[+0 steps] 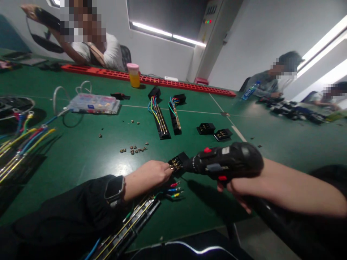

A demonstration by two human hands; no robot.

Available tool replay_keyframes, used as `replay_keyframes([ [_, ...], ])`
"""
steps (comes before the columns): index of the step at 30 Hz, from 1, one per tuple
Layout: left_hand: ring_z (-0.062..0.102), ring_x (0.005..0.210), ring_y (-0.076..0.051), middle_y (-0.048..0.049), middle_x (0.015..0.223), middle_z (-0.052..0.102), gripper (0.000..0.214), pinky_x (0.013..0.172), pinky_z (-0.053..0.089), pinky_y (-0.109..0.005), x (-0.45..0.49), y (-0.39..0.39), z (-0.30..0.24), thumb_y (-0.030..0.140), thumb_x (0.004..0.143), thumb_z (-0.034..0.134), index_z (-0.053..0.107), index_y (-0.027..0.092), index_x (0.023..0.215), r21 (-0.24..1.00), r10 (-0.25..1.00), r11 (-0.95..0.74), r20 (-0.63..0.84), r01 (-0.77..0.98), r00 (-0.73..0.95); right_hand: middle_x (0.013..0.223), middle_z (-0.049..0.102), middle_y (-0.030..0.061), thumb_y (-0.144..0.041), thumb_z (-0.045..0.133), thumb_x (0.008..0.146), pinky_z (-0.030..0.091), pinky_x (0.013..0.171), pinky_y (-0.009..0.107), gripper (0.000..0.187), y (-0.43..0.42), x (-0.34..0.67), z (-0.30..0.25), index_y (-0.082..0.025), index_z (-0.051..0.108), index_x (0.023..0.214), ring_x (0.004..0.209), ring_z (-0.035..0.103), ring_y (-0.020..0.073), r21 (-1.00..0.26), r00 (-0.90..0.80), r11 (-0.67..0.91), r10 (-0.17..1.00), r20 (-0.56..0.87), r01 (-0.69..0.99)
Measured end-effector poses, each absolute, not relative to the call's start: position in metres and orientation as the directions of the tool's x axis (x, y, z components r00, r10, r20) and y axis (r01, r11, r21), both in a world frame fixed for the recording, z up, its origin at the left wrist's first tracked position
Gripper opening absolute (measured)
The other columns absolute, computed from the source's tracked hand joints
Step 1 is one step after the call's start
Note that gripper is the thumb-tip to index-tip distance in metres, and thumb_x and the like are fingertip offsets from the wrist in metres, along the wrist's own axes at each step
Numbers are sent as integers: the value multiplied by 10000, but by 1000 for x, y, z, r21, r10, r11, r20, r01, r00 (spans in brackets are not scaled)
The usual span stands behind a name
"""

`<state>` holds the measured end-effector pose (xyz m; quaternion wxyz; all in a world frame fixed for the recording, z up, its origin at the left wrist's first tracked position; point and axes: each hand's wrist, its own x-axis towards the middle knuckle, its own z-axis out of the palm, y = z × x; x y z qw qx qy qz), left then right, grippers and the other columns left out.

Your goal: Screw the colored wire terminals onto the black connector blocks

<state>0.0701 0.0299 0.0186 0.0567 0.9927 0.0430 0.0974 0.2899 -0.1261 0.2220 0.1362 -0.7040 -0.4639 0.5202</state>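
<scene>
My right hand point(235, 187) grips a black cordless electric screwdriver point(226, 162) with red buttons, its nose pointing left into a small black terminal block point(177, 161) on the green table. My left hand point(149, 175), fingers pinched together, steadies that block at its near edge; a dark smartwatch sits on the wrist. Just below the block lie coloured wire ends point(175, 190) with ring terminals, leading to a long black wired strip point(130, 227) under my left forearm.
Loose small screws point(134, 148) lie left of the block. Two wired black strips point(162, 122), two spare black blocks point(214, 131), a clear parts box point(93, 103), a yellow cup point(134, 76) and a red rail point(151, 80) sit farther back. Wire bundles point(21, 144) at left. Other people sit around the table.
</scene>
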Motion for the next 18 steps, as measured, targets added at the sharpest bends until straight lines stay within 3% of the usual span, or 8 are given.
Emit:
replay_keyframes([
  [7, 518, 657, -139, -12, 813, 614, 255, 585, 362, -305, 68, 28, 24, 229, 1090, 458, 603, 153, 895, 127, 77, -990, 163, 57, 984, 655, 636, -5, -240, 691, 818, 587, 532, 284, 82, -76, 267, 244, -166, 656, 826, 557, 660, 169, -639, 54, -702, 686, -726, 315],
  [14, 551, 675, -143, -25, 845, 632, 219, 582, 398, -310, 68, 29, 20, 180, 1075, 457, 605, 147, 916, 109, 98, -991, 145, 82, 985, 587, 584, -30, -171, 695, 733, 481, 449, 189, 71, -60, 255, 251, -170, 630, 705, 469, 560, 111, -569, -106, -513, 676, -730, 643],
  [18, 556, 687, -145, -32, 840, 639, 220, 589, 393, -298, 68, 29, 18, 174, 1073, 460, 611, 145, 915, 130, 101, -988, 146, 82, 984, 618, 601, -25, -188, 643, 771, 484, 423, 197, 36, -61, 249, 249, -183, 635, 737, 467, 565, 114, -580, -97, -589, 650, -754, 563],
])
